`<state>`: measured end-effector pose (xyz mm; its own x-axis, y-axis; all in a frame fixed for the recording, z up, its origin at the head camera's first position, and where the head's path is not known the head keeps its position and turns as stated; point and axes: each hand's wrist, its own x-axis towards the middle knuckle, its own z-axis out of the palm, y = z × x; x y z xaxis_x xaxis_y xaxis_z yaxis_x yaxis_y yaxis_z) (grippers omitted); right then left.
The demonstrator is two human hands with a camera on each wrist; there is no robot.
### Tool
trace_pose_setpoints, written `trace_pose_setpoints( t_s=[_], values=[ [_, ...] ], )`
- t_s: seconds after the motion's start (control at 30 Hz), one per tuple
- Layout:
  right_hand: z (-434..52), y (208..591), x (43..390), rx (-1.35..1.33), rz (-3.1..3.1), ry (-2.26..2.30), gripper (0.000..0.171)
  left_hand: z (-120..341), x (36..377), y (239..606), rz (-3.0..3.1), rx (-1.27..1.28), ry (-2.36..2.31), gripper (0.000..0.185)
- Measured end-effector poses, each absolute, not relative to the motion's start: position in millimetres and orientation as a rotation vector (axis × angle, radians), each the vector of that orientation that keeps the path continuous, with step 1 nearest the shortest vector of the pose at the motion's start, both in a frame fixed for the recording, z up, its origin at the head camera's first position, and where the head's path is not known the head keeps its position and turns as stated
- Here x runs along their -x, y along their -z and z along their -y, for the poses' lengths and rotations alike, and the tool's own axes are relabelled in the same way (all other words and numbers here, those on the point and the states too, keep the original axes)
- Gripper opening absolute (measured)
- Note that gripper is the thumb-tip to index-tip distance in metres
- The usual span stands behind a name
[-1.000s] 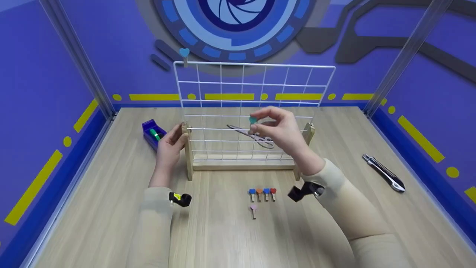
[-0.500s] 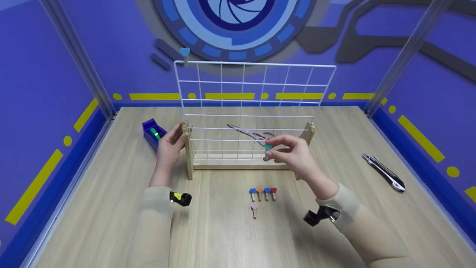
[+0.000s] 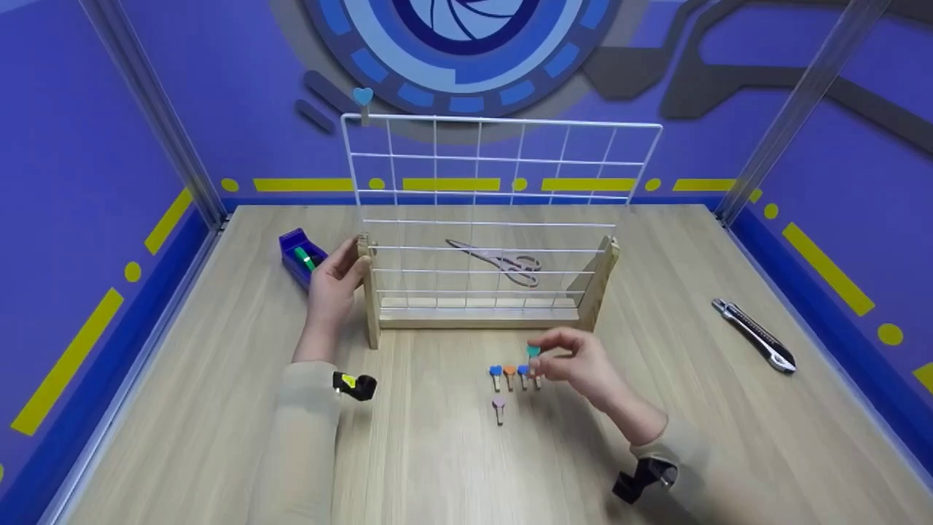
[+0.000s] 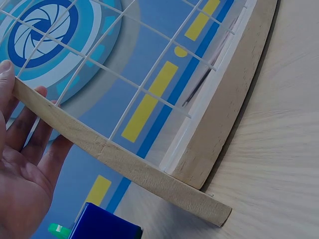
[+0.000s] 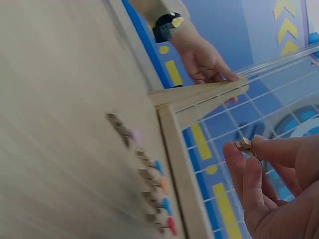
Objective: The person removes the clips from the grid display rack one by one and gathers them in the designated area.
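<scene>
My right hand (image 3: 545, 356) pinches a small wooden clip with a teal heart (image 3: 533, 351) just above the table, over the right end of a row of heart clips (image 3: 509, 373). In the right wrist view the clip's wooden end (image 5: 244, 145) sits between my thumb and fingers. A lilac heart clip (image 3: 498, 405) lies alone in front of the row. My left hand (image 3: 337, 275) holds the left post of the wooden rack (image 3: 370, 299), thumb in front and fingers behind (image 4: 30, 124). The rack carries an upright white wire grid (image 3: 503, 189) with one blue heart clip (image 3: 362, 97) at its top left corner.
Scissors (image 3: 503, 261) lie behind the grid. A blue tape dispenser (image 3: 297, 255) stands just left of my left hand. A utility knife (image 3: 754, 337) lies at the far right of the wooden table (image 3: 182, 408). Purple walls enclose the table on three sides.
My right hand has come down from the middle of the grid to the row of clips on the table, still pinching the teal clip. The left hand stays on the post.
</scene>
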<state>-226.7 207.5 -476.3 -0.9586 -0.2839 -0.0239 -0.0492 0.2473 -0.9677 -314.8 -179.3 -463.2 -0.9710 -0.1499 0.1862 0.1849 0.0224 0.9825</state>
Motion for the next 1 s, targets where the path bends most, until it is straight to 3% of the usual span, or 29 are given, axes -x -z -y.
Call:
trace_pose_setpoints(
  t_s=[0.4, 1.0],
  values=[
    [-194, 514, 204, 0.117, -2.265, 1.693, 0.026, 180, 315, 463, 2.075, 0.032, 2.031, 0.054],
    [-184, 529, 204, 0.188, -2.275, 1.572, 0.018, 180, 316, 465, 2.077, 0.041, 2.028, 0.054]
  ],
)
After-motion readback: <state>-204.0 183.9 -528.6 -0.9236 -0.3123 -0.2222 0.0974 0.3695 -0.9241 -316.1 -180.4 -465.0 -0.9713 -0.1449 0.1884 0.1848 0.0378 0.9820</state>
